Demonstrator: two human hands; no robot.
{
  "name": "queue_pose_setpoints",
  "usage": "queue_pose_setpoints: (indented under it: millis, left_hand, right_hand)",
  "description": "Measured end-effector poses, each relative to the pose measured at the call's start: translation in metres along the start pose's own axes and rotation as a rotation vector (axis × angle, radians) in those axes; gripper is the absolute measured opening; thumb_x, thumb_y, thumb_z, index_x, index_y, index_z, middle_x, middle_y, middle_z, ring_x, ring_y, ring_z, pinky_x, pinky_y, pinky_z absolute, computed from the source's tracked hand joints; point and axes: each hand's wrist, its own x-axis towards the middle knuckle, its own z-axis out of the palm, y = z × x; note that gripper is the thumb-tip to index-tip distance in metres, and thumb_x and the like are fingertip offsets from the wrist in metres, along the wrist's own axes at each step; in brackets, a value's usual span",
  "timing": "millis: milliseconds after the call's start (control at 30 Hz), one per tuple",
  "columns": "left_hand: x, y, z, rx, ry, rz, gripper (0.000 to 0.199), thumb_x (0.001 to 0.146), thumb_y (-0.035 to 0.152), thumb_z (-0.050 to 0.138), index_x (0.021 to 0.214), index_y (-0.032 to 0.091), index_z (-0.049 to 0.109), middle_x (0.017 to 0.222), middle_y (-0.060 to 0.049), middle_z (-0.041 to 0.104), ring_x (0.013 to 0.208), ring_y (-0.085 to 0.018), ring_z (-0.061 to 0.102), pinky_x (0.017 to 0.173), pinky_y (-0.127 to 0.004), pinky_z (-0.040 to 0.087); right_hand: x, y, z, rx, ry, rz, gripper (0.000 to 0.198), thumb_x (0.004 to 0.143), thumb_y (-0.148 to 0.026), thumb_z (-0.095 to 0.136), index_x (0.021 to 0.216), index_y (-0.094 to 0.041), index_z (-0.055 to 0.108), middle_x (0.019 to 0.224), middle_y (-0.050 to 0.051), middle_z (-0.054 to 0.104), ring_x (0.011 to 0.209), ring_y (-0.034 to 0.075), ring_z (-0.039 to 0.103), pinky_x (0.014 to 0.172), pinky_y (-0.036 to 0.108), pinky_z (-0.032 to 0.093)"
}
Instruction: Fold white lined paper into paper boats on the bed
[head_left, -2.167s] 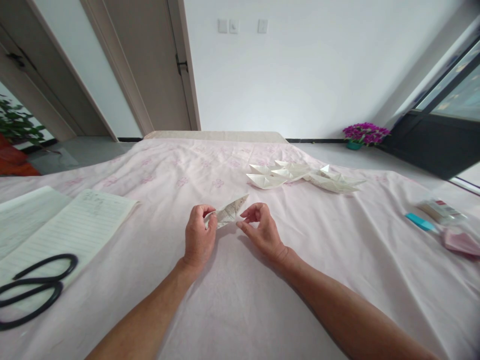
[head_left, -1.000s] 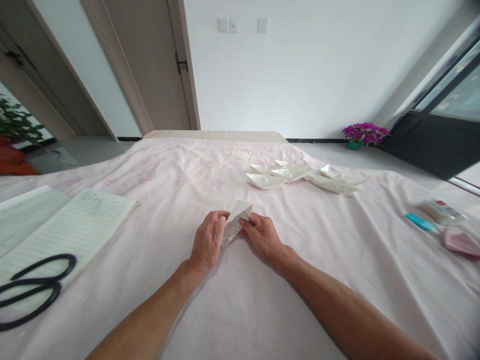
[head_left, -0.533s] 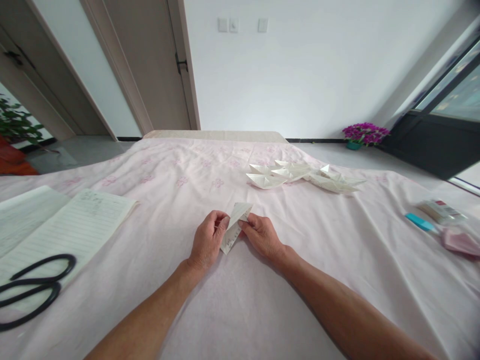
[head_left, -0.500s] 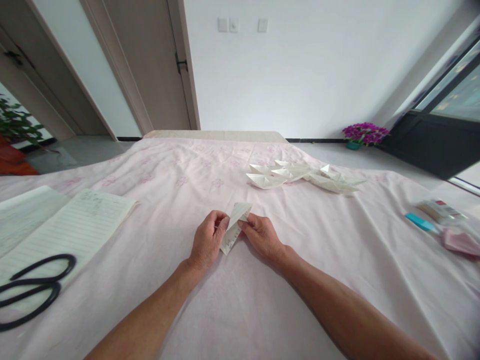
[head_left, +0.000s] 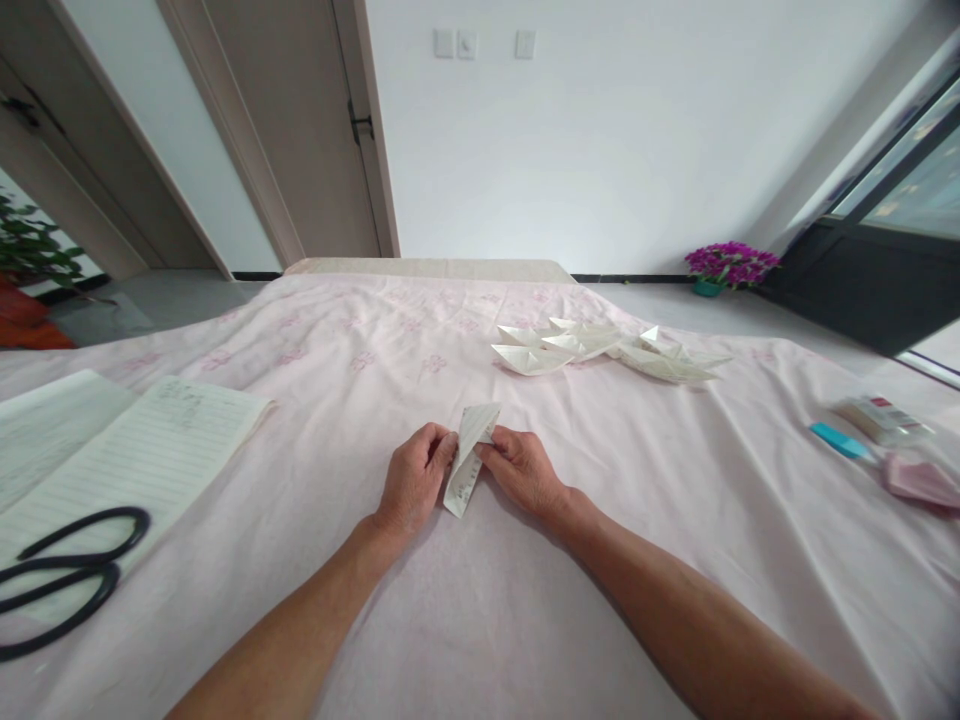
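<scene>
Head camera: one piece of folded paper [head_left: 471, 455] is held between two bare hands above the middle of one pink cloth [head_left: 480, 620]; whether its lower tip touches the cloth, I cannot tell. The left hand [head_left: 415, 475] pinches its left edge, thumb against fingers. The right hand [head_left: 526, 472] grips the opposite edge, thumb on the written face, its other fingers mostly hidden behind.

Beyond the right hand lie at least five paper boats [head_left: 529, 360], overlapping too much for an exact count. At the left, two pages [head_left: 180, 425] lie side by side, with one pair of scissors [head_left: 105, 567], two black handle loops showing, partly over them. At the far right are one blue item [head_left: 837, 440], one clear packet [head_left: 885, 418] and one pink item [head_left: 921, 480]. Three white plates [head_left: 444, 43] sit on the wall.
</scene>
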Motion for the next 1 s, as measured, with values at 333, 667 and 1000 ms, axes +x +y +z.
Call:
queue_pose_setpoints:
  millis: [333,667,1000]
  left_hand:
    - [0.0006,-0.0021,0.0006,-0.011,0.013,0.006,0.026,0.092,0.043,0.048,0.083,0.02,0.056,0.074,0.002,0.06,0.068,-0.013,0.055,0.066,-0.024,0.04]
    - [-0.0008,0.0006,-0.0013,-0.035,-0.012,-0.022,0.031,0.092,0.045,0.048,0.08,0.019,0.059,0.07,0.003,0.061,0.065,-0.013,0.053,0.063,-0.023,0.041]
    - [0.0029,-0.0014,-0.0042,-0.066,-0.112,0.002,0.039,0.092,0.047,0.047,0.091,0.017,0.071,0.083,-0.004,0.069,0.077,-0.018,0.061,0.072,-0.026,0.046]
  right_hand:
    - [0.001,0.0038,0.0013,-0.045,0.004,-0.012,0.021,0.091,-0.025,0.046,0.079,-0.018,0.063,0.072,0.0,0.062,0.067,0.015,0.057,0.066,0.023,0.042]
    - [0.0,0.0025,0.0005,-0.034,-0.005,-0.025,0.021,0.09,-0.026,0.046,0.078,-0.019,0.062,0.072,-0.001,0.061,0.068,0.015,0.057,0.066,0.023,0.043]
    - [0.0012,0.0038,0.0006,-0.024,0.018,-0.032,0.022,0.09,-0.024,0.045,0.076,-0.019,0.06,0.072,-0.001,0.061,0.068,0.015,0.057,0.067,0.024,0.042]
